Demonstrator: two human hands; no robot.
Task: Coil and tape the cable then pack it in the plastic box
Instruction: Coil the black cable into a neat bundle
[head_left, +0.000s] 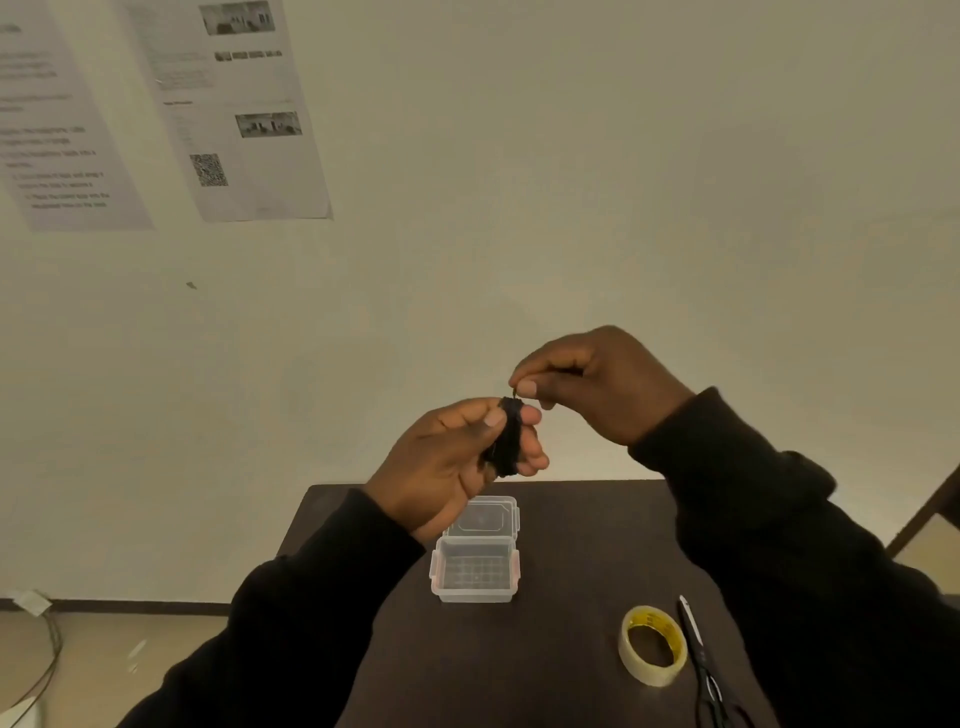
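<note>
A black coiled cable is held up above the table, bundled between the thumb and fingers of my left hand. My right hand is just above it, pinching the cable's free end at the top of the coil. Below the hands stands a small clear plastic box, open and with nothing inside, its lid folded back. A roll of yellowish tape lies on the table to the right of the box, with scissors beside it.
The dark brown table is small and stands against a pale wall with printed sheets on it. A chair part shows at the right edge. Thin cables lie on the floor at the left.
</note>
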